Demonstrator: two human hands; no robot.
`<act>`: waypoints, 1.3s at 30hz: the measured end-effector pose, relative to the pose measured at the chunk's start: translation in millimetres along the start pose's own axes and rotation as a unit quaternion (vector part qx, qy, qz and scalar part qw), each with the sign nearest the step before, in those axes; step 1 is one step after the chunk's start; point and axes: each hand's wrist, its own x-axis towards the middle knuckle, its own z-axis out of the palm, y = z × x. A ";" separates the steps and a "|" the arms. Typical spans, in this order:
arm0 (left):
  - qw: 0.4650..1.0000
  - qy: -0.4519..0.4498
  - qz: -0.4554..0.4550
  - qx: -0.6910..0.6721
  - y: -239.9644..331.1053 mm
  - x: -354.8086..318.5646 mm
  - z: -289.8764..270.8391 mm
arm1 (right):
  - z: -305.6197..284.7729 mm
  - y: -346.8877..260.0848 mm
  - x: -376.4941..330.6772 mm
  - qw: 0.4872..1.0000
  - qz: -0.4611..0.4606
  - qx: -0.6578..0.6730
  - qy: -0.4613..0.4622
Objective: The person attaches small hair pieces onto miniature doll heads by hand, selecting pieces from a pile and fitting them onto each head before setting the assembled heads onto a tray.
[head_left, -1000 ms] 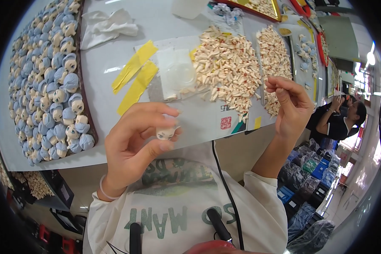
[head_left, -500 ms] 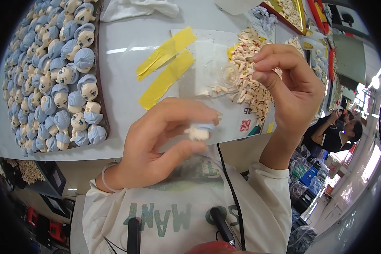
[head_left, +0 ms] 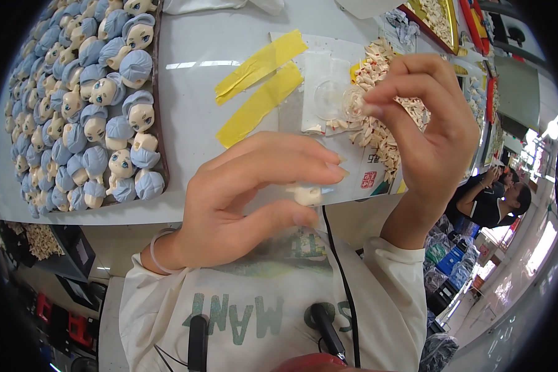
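Between the thumb and fingers of my left hand (head_left: pixel 260 192) is a small doll head (head_left: pixel 308 195), cream with a bit of pale blue; its details are blurred. The fingers curl over its top and the thumb sits below it. My right hand (head_left: pixel 431 115) is closed in a pinch, its fingertips by a small clear round dish (head_left: pixel 352 102). Whatever is in that pinch is too small to make out. Beside and partly behind the right hand spreads a pile of small cream pieces with red marks (head_left: pixel 381 133).
On the left, a dark-edged tray (head_left: pixel 161 133) holds many doll heads with light blue hair. Two yellow tape strips (head_left: pixel 260 102) lie across the grey-white table (head_left: pixel 192 93). A white cloth (head_left: pixel 223 5) and a gold-rimmed tray (head_left: pixel 456 34) are farther back. Another person (head_left: pixel 499 195) is at far right.
My right hand has come down to the left, its fingertips now by the clear dish. My left hand has shifted slightly right with the doll head. The table view has shifted a little.
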 end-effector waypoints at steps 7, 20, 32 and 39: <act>0.985 0.123 -0.074 -0.092 7.6 0.0 17.3 | 3.9 -30.3 -34.1 0.971 0.002 0.237 0.040; 0.985 0.089 0.026 0.146 9.2 -2.9 17.9 | 8.9 -42.5 -48.0 0.988 0.021 0.152 -0.013; 0.953 0.134 0.084 0.258 6.9 1.5 31.8 | 15.8 -30.2 -56.5 0.930 0.147 0.335 0.022; 0.879 0.061 0.128 0.455 6.6 1.2 37.1 | -8.2 -18.0 -74.7 0.920 0.209 0.332 -0.020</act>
